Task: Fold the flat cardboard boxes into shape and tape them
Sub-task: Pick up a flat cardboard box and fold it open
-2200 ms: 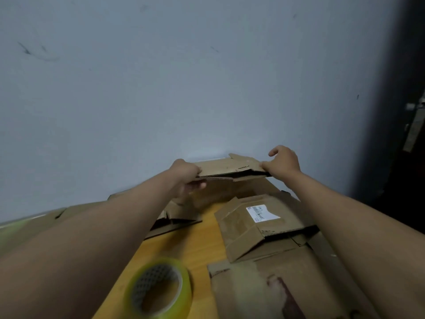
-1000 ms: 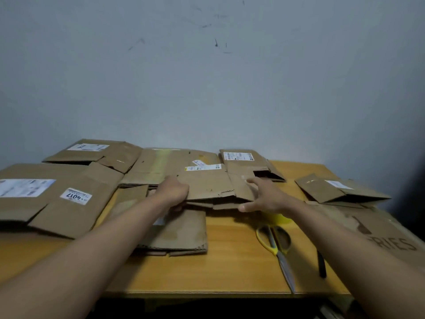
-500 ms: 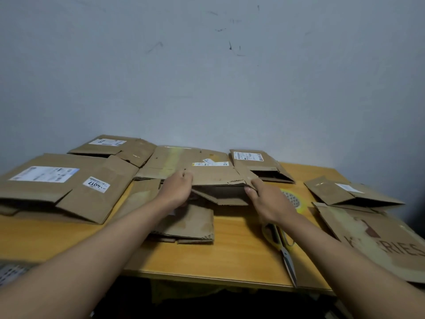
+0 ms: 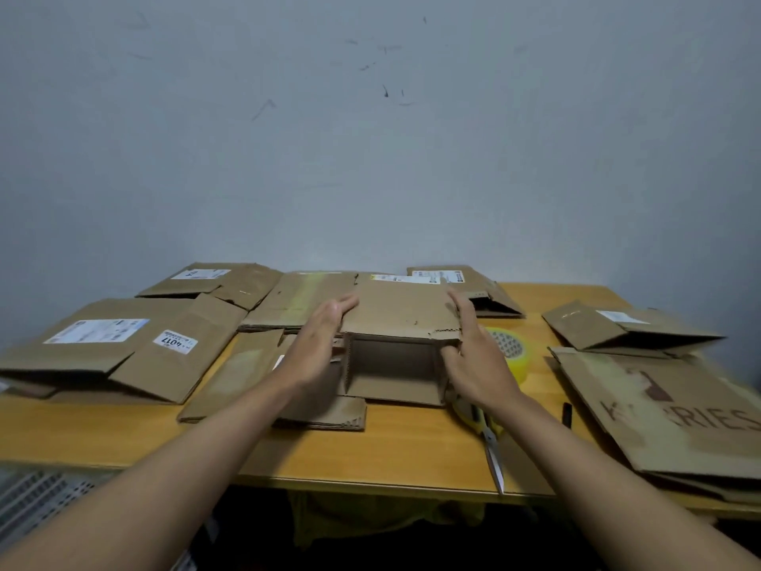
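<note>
A small corrugated cardboard box (image 4: 401, 348) stands opened into a square tube at the middle of the wooden table (image 4: 395, 451), its open end facing the camera so the fluted cut edges and the shadowed inside show; its top panel is plain brown with a ragged, torn front edge. The left hand (image 4: 319, 344) lies flat against the box's left side, fingers straight and together, reaching along the top corner; the right hand (image 4: 473, 356) presses the right side the same way, fingers extended, thumb near the front corner; neither hand curls round anything.

The box rests partly on a flat folded carton (image 4: 284, 389) whose layered edge faces forward. To the left lies a large flattened box with white labels (image 4: 119, 344), one label reading 4017; behind it a smaller labelled flat box (image 4: 214, 280); another flat piece with a yellowish tape streak (image 4: 300, 300) sits behind the left hand; a further labelled flat box (image 4: 473, 288) lies behind the right hand. At the right are a half-open flat box (image 4: 622, 329) and a big worn sheet printed with dark letters (image 4: 667, 410), overhanging the table's front edge.

A roll of clear yellowish tape (image 4: 512, 352) sits just beside the right hand; yellow-handled scissors (image 4: 490, 438) lie under the right wrist, blades pointing to the near edge; a dark pen (image 4: 567, 414) lies between scissors and printed sheet.

The tabletop is smooth orange-toned wood; the wall (image 4: 370, 138) behind is pale grey-blue, scuffed with dark marks; bare wood shows only along the near edge.
</note>
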